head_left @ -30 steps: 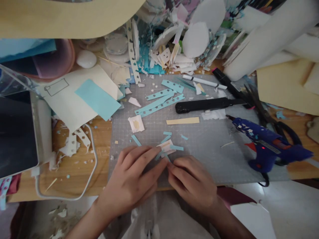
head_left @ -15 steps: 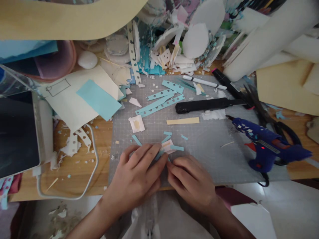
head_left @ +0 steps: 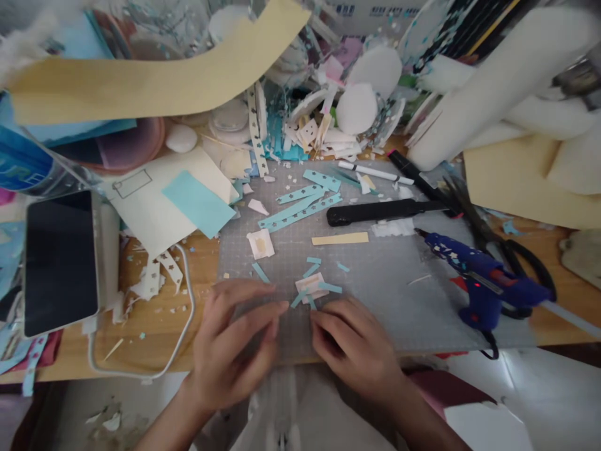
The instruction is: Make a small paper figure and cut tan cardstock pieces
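Observation:
My left hand point(head_left: 235, 338) rests on the grey cutting mat point(head_left: 385, 282), fingers stretched toward the right and holding nothing. My right hand point(head_left: 354, 347) lies beside it with fingers curled down, its fingertips close to a small cream paper piece point(head_left: 311, 287) crossed by light blue paper slivers point(head_left: 328, 288). What the right fingers hold, if anything, is hidden. The paper piece lies just beyond both hands' fingertips.
A blue hot glue gun point(head_left: 483, 282) lies at the mat's right. Black scissors point(head_left: 498, 238), a black-handled tool point(head_left: 380, 212), a white pen point(head_left: 373, 170) and blue star-punched strips point(head_left: 300, 210) lie behind. A phone point(head_left: 59, 260) and white cable point(head_left: 183, 326) sit left. Paper scraps pile at the back.
My left hand has pulled back left off the small paper piece, which now lies uncovered. The view has tilted up and shifted, showing more of the back clutter.

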`<state>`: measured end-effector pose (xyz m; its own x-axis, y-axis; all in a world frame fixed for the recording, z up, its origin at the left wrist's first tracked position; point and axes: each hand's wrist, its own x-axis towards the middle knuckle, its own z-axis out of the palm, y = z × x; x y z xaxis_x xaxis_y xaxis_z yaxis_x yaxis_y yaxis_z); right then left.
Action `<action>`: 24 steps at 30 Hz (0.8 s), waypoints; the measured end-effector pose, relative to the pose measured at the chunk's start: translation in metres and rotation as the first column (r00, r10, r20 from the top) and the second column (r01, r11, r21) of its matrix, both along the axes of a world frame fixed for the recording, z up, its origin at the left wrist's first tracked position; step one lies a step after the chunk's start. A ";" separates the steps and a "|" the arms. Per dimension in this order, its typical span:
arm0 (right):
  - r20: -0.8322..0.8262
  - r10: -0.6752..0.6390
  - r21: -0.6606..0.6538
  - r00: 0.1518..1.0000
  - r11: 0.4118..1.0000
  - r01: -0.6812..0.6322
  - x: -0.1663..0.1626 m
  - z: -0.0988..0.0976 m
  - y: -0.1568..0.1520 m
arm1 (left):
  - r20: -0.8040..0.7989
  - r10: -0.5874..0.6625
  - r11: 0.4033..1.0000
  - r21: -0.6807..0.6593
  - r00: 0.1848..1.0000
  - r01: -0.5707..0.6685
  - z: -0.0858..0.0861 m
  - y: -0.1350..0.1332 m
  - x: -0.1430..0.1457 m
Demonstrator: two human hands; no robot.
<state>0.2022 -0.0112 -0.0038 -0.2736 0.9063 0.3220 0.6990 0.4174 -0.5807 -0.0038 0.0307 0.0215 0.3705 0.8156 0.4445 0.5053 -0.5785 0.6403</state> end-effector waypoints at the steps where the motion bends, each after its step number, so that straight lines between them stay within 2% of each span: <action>1: -0.007 -0.003 -0.002 1.000 1.000 0.003 0.000 0.002 0.000 | 0.067 0.040 0.998 -0.048 0.997 -0.036 0.002 -0.001 0.000; 3: -0.033 0.002 0.014 0.999 1.000 -0.001 0.000 0.007 0.001 | 0.209 0.116 0.980 -0.185 0.971 -0.078 0.005 -0.003 -0.001; 6: -0.106 0.006 0.074 0.994 0.997 0.002 0.006 0.012 0.003 | 0.393 0.212 0.922 -0.385 0.895 -0.050 0.009 -0.008 -0.006; 9: -0.134 -0.032 0.098 0.990 0.994 0.046 0.014 0.015 0.012 | 0.496 0.274 0.892 -0.451 0.824 -0.026 0.012 -0.012 -0.011; 12: -0.083 -0.029 0.082 0.996 0.996 0.036 0.019 0.016 0.027 | 0.522 0.287 0.877 -0.480 0.803 -0.002 0.013 -0.015 -0.012; 18: 0.049 0.160 -0.110 0.986 0.982 -0.154 0.017 0.019 0.050 | 0.541 0.317 0.795 -0.600 0.779 0.093 0.007 -0.026 -0.006; 22: 0.030 0.160 -0.167 0.987 0.974 -0.153 0.014 0.018 0.051 | 0.541 0.360 0.764 -0.639 0.760 0.093 0.006 -0.028 -0.005; 24: 0.003 0.147 -0.192 0.989 0.971 -0.144 0.014 0.017 0.050 | 0.488 0.370 0.757 -0.652 0.790 0.049 0.008 -0.026 -0.003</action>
<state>0.2161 0.0393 0.0130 -0.4110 0.9006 0.1416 0.6495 0.3982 -0.6478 -0.0072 0.0049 0.0290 0.0610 0.9938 -0.0926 -0.0196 0.0940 0.9954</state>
